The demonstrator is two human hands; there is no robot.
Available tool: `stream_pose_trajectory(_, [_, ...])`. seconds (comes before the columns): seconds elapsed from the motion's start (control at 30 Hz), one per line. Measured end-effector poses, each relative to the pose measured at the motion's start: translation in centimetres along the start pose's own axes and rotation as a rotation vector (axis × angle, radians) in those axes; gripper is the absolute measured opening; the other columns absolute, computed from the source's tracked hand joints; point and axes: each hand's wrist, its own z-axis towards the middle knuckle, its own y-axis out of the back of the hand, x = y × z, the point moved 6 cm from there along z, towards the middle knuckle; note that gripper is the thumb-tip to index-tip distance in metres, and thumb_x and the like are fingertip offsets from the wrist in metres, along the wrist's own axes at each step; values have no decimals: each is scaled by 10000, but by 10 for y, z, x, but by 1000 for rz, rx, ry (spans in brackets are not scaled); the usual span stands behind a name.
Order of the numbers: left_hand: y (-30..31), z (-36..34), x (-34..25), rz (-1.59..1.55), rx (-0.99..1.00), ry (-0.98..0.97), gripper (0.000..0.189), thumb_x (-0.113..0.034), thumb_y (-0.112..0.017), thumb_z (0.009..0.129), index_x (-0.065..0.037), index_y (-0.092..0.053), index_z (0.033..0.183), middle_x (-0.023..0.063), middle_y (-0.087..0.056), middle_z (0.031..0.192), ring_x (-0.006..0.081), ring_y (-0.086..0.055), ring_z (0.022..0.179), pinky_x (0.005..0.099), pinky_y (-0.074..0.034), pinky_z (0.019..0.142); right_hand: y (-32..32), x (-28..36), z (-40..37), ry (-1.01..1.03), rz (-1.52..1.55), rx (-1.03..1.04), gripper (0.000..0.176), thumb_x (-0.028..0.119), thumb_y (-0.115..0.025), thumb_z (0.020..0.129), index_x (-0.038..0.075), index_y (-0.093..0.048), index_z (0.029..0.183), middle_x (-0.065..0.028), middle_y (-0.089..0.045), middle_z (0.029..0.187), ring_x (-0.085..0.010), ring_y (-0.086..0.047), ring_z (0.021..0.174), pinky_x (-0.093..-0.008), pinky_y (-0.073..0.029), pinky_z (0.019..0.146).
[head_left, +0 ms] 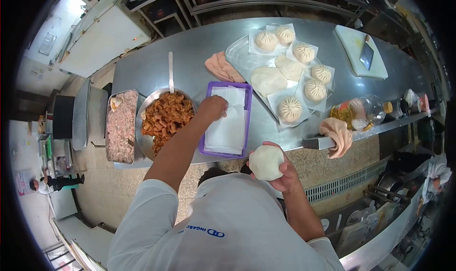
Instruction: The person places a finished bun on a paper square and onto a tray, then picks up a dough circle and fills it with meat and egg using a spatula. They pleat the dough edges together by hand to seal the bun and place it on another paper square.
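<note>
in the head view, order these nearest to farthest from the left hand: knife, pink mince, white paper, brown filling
1. White paper, at the left hand, in the purple basket.
2. Brown filling, left, in the bowl.
3. Pink mince, farther left, in the tray.
4. Knife, far right, on the cutting board.

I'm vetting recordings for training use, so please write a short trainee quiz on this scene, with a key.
1. Which hand holds the smooth dough ball?
2. True or false: the left hand is in the metal bowl of chunky filling.
3. How many pleated buns can be seen?

Key:
1. The right hand.
2. False; it is at the purple basket of paper sheets.
3. Six.
</note>
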Motion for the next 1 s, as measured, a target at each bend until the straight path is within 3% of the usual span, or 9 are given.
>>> stream_pose_trajectory(0.27, [18, 1, -6, -1, -3, -49, 126, -154, -731, 801, -81, -707, 901, 131, -712, 961, 343, -678, 938, 449, -540, 821, -7, 21, 11, 32, -43, -73, 1007, 417, -901, 700, 119, -350, 1489, -155, -517, 1340, -367, -561, 1228, -593, -568, 903])
stream_pose_trajectory(0.37, [39, -25, -12, -221, -131, -18, 200, -139, -713, 799, -48, -671, 972, 196, -694, 917, 375, -663, 865, 457, -520, 747, -11, 22, 15, 86, -90, -98, 1019, 359, -916, 694, 128, -336, 1500, -142, -518, 1337, -349, -564, 1225, -584, -569, 905])
stream_pose_trajectory(0.47, [63, -53, -14, -433, -199, 59, 311, -139, -686, 823, -45, -630, 1114, 207, -685, 917, 342, -682, 920, 441, -535, 822, -15, 19, 24, 148, -218, -157, 1005, 292, -920, 692, 120, -342, 1496, -128, -521, 1337, -317, -570, 1213, -533, -560, 935])
stream_pose_trajectory(0.53, [61, -66, -4, -650, -29, 267, 433, -85, -662, 846, -26, -560, 1263, 148, -691, 992, 229, -689, 962, 384, -555, 844, -20, 16, 32, 191, -310, -216, 986, 260, -919, 693, 109, -354, 1487, -123, -522, 1338, -299, -575, 1206, -494, -550, 960])
stream_pose_trajectory(0.57, [60, -71, -2, -653, -34, 264, 433, -85, -662, 846, -26, -560, 1263, 148, -691, 992, 229, -689, 962, 384, -555, 844, -24, 19, 38, 255, -465, -252, 959, 239, -911, 695, 95, -370, 1473, -122, -524, 1339, -285, -576, 1200, -447, -536, 975])
stream_pose_trajectory(0.63, [44, -87, -5, -1607, 56, 387, 501, -57, -641, 850, -16, -523, 1336, 112, -670, 1098, 198, -675, 1024, 362, -560, 909, -39, 23, 49, 315, -629, -283, 932, 218, -903, 697, 80, -385, 1459, -121, -525, 1340, -271, -578, 1195, -400, -521, 990])
stream_pose_trajectory(0.73, [49, -107, -13, -1881, 46, 380, 440, -19, -589, 887, 1, -537, 1323, 113, -652, 1179, 225, -681, 1035, 373, -588, 857, -63, 26, 60, 346, -935, -320, 860, 173, -894, 685, 46, -445, 1408, -142, -519, 1337, -270, -557, 1220, -377, -497, 999])
stream_pose_trajectory(0.8, [43, -113, -14, -1961, 81, 313, 454, -19, -588, 887, -4, -528, 1338, 120, -648, 1187, 228, -681, 1037, 378, -587, 875, -90, 30, 68, 566, -1349, -246, 807, 167, -899, 668, 63, -508, 1366, -184, -497, 1348, -317, -537, 1240, -414, -497, 991])
stream_pose_trajectory(1.0, [16, -116, -16, -2119, 174, 258, 498, -36, -592, 887, -17, -485, 1372, 141, -625, 1224, 249, -678, 1048, 398, -594, 872, -110, 0, 95, 520, -1852, -275, 766, 193, -905, 658, 114, -560, 1337, -258, -449, 1365, -437, -504, 1240, -462, -466, 1013])
